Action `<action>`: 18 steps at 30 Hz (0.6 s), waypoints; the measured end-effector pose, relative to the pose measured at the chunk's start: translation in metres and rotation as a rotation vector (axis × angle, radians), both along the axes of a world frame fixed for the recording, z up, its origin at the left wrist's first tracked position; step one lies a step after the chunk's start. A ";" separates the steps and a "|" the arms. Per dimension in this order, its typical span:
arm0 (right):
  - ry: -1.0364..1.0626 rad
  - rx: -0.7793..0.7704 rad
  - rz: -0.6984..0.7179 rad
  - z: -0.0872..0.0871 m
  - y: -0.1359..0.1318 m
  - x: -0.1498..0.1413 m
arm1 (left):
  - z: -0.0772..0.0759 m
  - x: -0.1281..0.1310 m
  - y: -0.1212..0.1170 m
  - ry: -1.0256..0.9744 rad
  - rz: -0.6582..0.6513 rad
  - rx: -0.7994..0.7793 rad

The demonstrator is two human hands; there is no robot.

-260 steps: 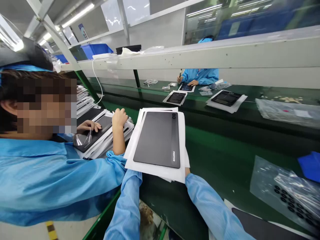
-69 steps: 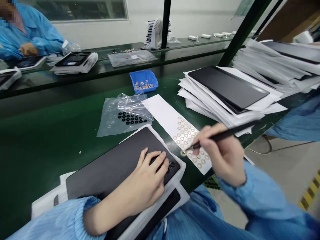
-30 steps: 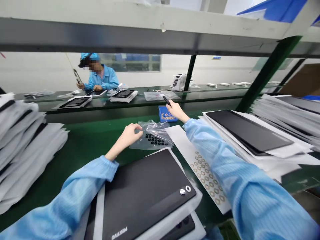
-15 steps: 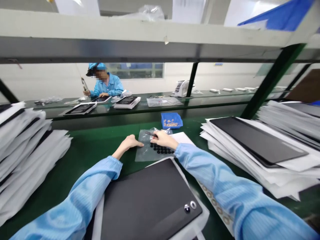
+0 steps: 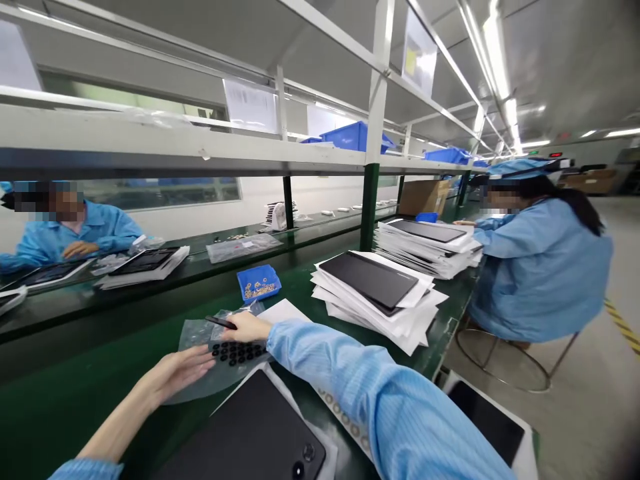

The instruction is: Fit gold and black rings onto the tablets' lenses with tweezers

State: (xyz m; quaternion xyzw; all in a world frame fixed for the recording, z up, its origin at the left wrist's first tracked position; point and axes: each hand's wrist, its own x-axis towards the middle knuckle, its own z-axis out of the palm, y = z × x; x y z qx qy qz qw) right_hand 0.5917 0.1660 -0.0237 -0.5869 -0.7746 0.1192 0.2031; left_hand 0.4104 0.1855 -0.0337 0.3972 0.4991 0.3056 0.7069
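The left hand [image 5: 177, 375] reaches over the clear plastic bag [image 5: 193, 333], its fingers straight and held close together rather than spread, the tips beside the black rings [image 5: 237, 353]; whether they press on the bag, I cannot tell. The right hand [image 5: 246, 328] is partly closed around a dark pen-like tool [image 5: 221, 323], which points left over the bag, and lies just above the rings. The bag lies on the green table [image 5: 125, 353], beyond the dark tablet [image 5: 250, 433], which rests on white sheets with its camera corner toward the right. The white strip [image 5: 285, 310] of pale rings runs from beside the bag down under the right forearm, which hides part of it. The blue bin [image 5: 259, 283], holding small pale rings, sits just beyond the bag. To the right, the near stack of tablets and sheets [image 5: 375, 293] stands close to the table's right edge, with the far stack [image 5: 427, 247] behind it. Green table surface extends left of the bag, and a narrower band runs between the strip and the near stack.
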 end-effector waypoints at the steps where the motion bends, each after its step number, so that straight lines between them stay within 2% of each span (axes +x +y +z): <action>1: 0.011 0.014 -0.001 0.000 -0.001 0.000 | 0.000 0.001 -0.001 -0.002 0.022 -0.011; 9: 0.095 0.071 -0.031 -0.004 -0.004 -0.005 | 0.006 0.006 -0.011 -0.075 0.125 -0.022; 18: 0.168 0.080 -0.045 0.001 -0.009 -0.005 | 0.014 0.014 -0.020 -0.106 0.089 -0.031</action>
